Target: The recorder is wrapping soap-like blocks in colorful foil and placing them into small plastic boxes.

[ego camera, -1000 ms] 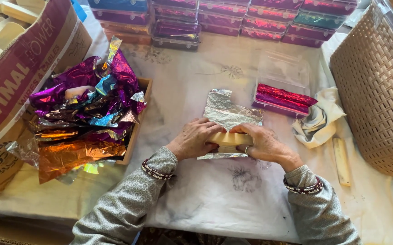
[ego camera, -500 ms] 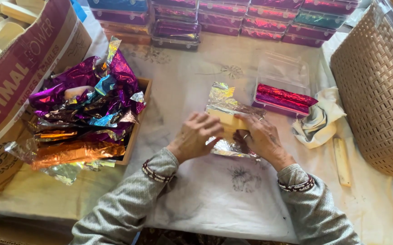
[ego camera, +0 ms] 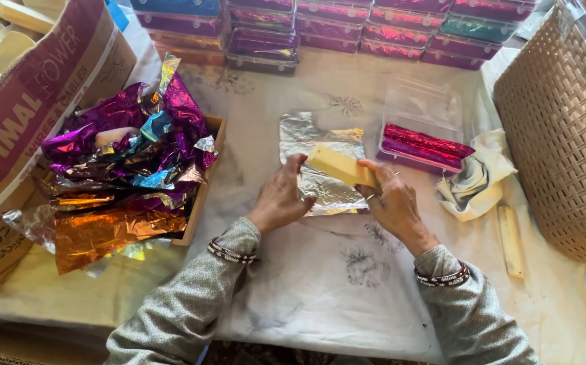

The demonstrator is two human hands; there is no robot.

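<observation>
At the far left of the table, a cardboard box [ego camera: 32, 128] leans beside a wooden tray [ego camera: 201, 196] heaped with crumpled foil sheets [ego camera: 127, 169] in purple, blue and orange. Moving right, the left hand [ego camera: 280, 199] rests on the white cloth [ego camera: 320, 284] with its fingers raised and slightly spread, the thumb and forefinger tips pinching the near-left end of a pale yellow bar [ego camera: 340, 166]. That bar sits just above a flat silver foil sheet [ego camera: 323, 162], its long axis slanting from upper left down to lower right (so it lies crosswise to the sheet's edges, not square with them). The right hand [ego camera: 391, 203] grips the bar's other, lower-right end, fingers curled round it from behind, a ring showing on one finger. Both hands are equally near, one at each end, with the bar spanning the gap between them and the foil directly beneath. Further right stands a clear plastic box [ego camera: 425, 135] with a red-wrapped bar inside, then a crumpled cloth [ego camera: 475, 179], a small pale stick [ego camera: 510, 240], and a woven basket [ego camera: 563, 128] at the edge.
</observation>
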